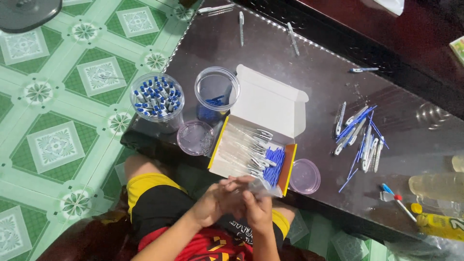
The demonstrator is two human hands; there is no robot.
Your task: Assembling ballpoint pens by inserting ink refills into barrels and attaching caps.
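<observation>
My left hand [215, 200] and my right hand [258, 209] meet over my lap at the table's near edge. Together they pinch a small clear pen barrel [261, 186], which is blurred. Just beyond them lies an open cardboard box [270, 104] holding clear pen barrels [241, 145] and blue refills [275, 164]. Left of the box stands a clear jar [157, 99] packed with blue-capped pens. A second clear jar [216, 92] holds a few blue parts.
Two clear round lids [195, 137] [305, 176] flank the box. Loose pens and blue refills [360, 133] are scattered on the dark glossy table [319, 72]. A plastic bottle [435, 186] and a yellow packet [440, 224] sit at the right. Green tiled floor [53, 145] lies to the left.
</observation>
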